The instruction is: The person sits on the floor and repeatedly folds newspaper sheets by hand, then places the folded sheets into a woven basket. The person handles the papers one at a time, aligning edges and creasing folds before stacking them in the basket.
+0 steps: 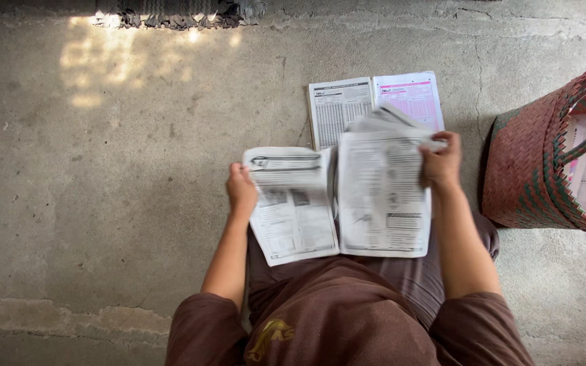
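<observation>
An open booklet of printed black-and-white pages [337,203] rests over my lap. My left hand [241,191] grips its left page at the outer edge. My right hand [441,165] holds the upper right corner, with a few pages lifted and blurred there. Just beyond it on the concrete floor lies a second open booklet [373,102] with a grey table page on the left and a pink page on the right; the booklet in my hands covers its near edge.
A woven red and green basket [544,163] with papers inside stands on the floor at the right. A fringed mat edge [178,13] lies at the top. A sunlit patch marks the concrete floor [103,169] at upper left.
</observation>
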